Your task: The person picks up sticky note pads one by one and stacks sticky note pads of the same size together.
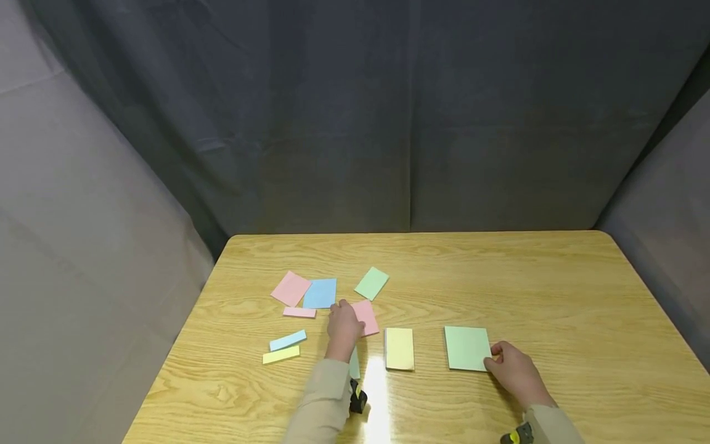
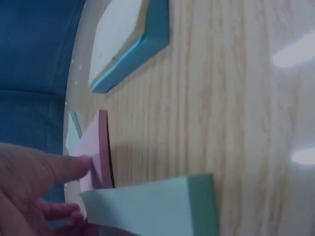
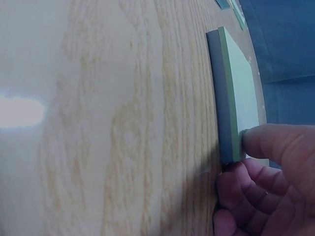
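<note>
My left hand hovers low at the left side of a pink sticky note pad. In the left wrist view its thumb overlaps that pad's face; whether it touches is unclear, and the fingers hang loosely curled. A narrow pale green pad lies partly hidden under the left forearm in the head view. My right hand pinches the near right corner of a square green sticky note stack, thumb on top and fingers at its side. A blue-grey layer shows beneath the green one.
Between the hands sits a yellow pad stack with a blue layer below. Farther left lie a pink square, a blue square, and pink, blue and yellow strips. A green pad lies behind.
</note>
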